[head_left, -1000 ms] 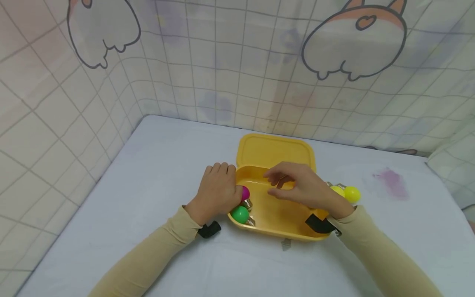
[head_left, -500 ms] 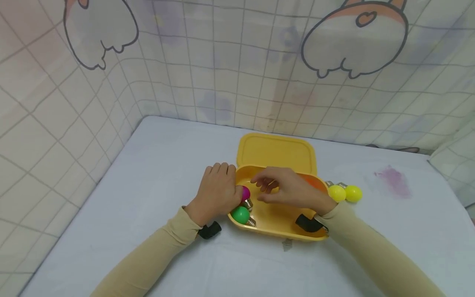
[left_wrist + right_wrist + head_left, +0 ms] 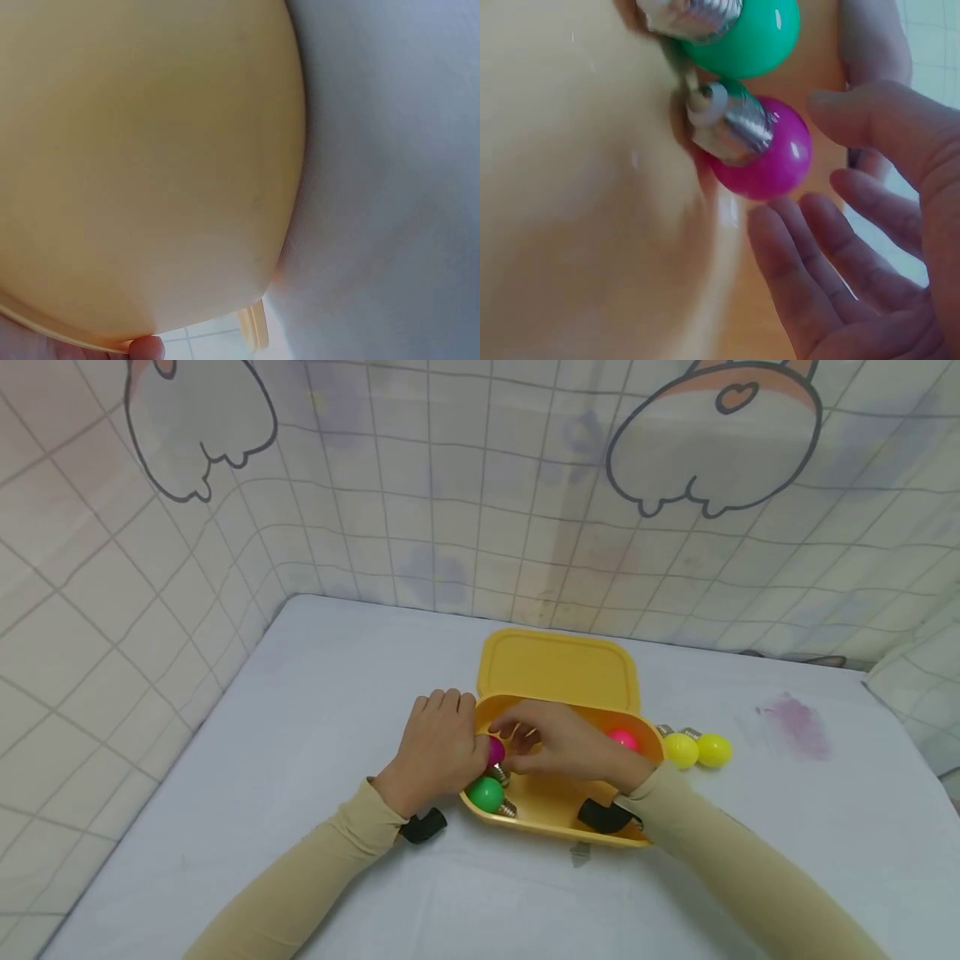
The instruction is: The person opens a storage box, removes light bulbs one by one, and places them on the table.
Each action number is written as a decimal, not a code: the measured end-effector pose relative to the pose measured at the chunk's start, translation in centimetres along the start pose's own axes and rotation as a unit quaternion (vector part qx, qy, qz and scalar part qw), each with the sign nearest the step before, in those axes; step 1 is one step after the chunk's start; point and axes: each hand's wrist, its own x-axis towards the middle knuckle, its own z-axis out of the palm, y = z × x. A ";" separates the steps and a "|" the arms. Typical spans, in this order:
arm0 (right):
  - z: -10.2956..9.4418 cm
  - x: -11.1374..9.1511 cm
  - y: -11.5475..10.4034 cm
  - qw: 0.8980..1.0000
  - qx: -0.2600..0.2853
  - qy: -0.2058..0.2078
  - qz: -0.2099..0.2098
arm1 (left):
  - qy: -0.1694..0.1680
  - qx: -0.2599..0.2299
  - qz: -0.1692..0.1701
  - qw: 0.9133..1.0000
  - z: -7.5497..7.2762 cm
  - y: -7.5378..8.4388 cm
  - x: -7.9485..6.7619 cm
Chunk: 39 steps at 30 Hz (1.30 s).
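A yellow plastic box (image 3: 551,802) stands with its lid folded back. My left hand (image 3: 438,752) grips the box's left rim, and the left wrist view shows its fingertips at the edge beside the outer wall. Inside, at the left end, lie a magenta light bulb (image 3: 769,154) and a green light bulb (image 3: 486,794), both with silvery screw bases. The right hand (image 3: 562,743) is inside the box, its thumb and fingers spread around the magenta bulb; in the right wrist view it does not pinch it. A pink bulb (image 3: 624,741), partly hidden, sits at the box's right end.
Two yellow bulbs (image 3: 697,750) lie on the white table just right of the box. The lid (image 3: 558,672) rests behind it. A tiled-pattern curtain (image 3: 480,527) borders the table at the back and left. A pink stain (image 3: 795,725) marks the cloth at right.
My right hand has moved left through the box to the magenta bulb, which uncovers the pink bulb at the right end. The left hand keeps its grip on the rim.
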 end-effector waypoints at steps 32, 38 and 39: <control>1.0 0.8 1.3 0.996 0.057 -0.013 0.060 | -0.007 -0.011 -0.003 1.000 0.0 0.0 0.1; 1.1 0.8 1.3 0.995 0.064 -0.026 0.072 | 0.001 -0.009 -0.003 1.000 0.1 0.1 0.1; 1.1 0.8 1.3 0.995 0.064 -0.027 0.073 | 0.003 -0.009 -0.002 1.000 0.1 0.1 0.1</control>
